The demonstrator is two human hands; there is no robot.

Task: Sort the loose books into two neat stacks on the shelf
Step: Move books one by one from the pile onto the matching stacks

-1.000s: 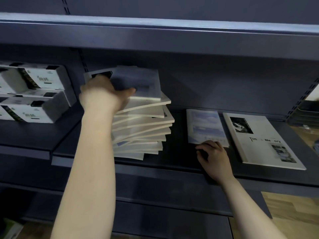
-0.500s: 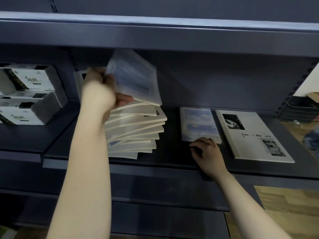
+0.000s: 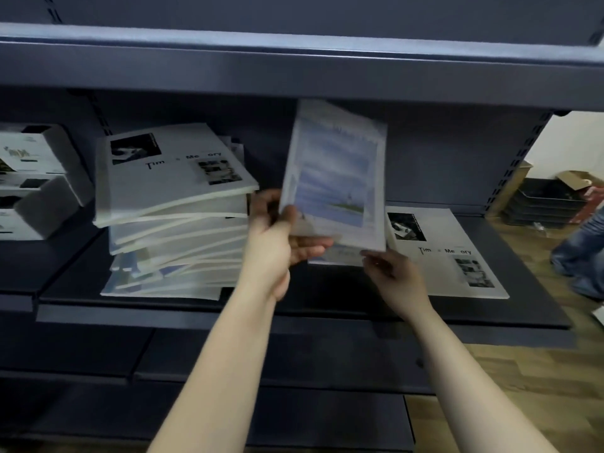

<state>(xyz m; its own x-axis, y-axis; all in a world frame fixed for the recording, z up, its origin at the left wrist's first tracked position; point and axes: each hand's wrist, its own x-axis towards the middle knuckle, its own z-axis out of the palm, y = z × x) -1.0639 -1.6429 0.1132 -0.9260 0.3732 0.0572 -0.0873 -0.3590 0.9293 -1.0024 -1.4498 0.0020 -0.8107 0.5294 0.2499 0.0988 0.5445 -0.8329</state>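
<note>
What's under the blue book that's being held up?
Another blue book lies flat on the shelf. Only its front strip shows; the held book and left hand cover the rest.

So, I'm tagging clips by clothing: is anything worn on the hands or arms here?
Nothing shows. The left hand and right hand are bare: no gloves, rings or watch visible. The left forearm and right forearm are uncovered to the frame's edge, no sleeve in sight.

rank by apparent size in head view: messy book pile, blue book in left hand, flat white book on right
messy book pile
then blue book and flat white book look alike, blue one held nearer, so unranked
</note>
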